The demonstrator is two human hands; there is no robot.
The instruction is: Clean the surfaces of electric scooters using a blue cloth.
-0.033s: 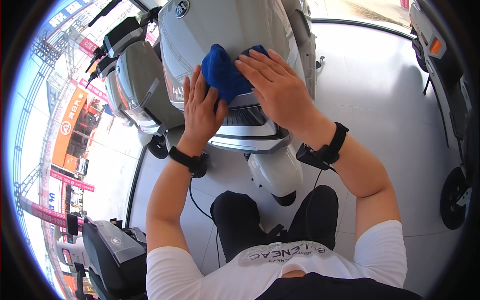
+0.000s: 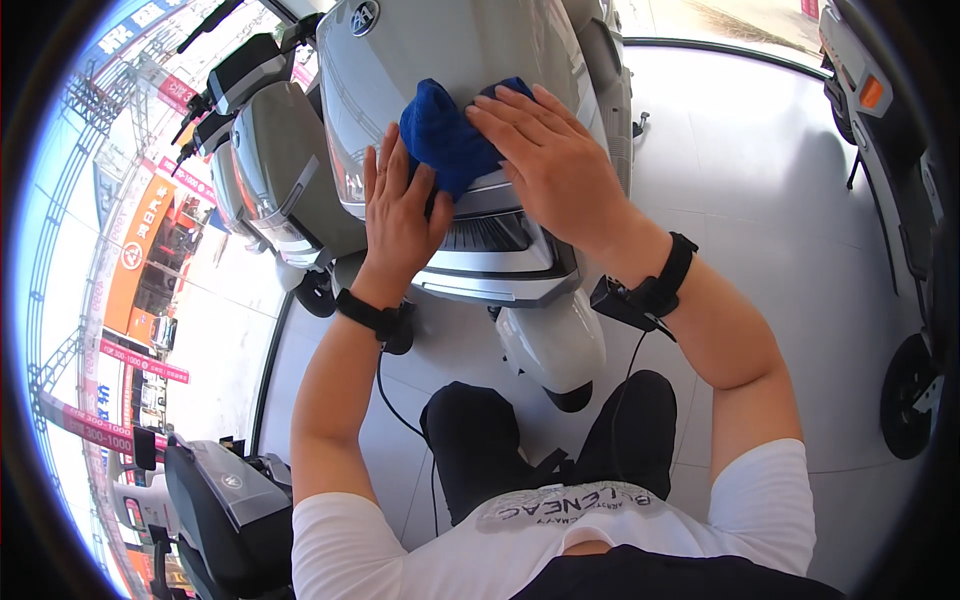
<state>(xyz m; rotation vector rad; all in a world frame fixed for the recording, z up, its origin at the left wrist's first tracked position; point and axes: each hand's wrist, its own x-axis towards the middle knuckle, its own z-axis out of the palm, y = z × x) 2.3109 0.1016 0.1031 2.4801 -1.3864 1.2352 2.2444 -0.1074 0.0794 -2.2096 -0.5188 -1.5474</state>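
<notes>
A bunched blue cloth lies against the glossy grey-beige front panel of a scooter, just above its silver trim. My right hand rests flat over the cloth's right part, fingers stretched out and pressing it to the panel. At the cloth's lower left edge is my left hand, its fingers extended and slightly spread, touching cloth and panel. Part of the cloth is hidden under the hands. Below them show a dark ribbed grille and the white front fender.
More scooters stand close on the left, and a black-seated one is at the lower left. Another scooter is along the right edge. Pale floor tiles lie between. Cables hang from black wrist straps.
Both hands and the blue cloth have shifted slightly up and to the left over the panel. The scooter has not moved.
</notes>
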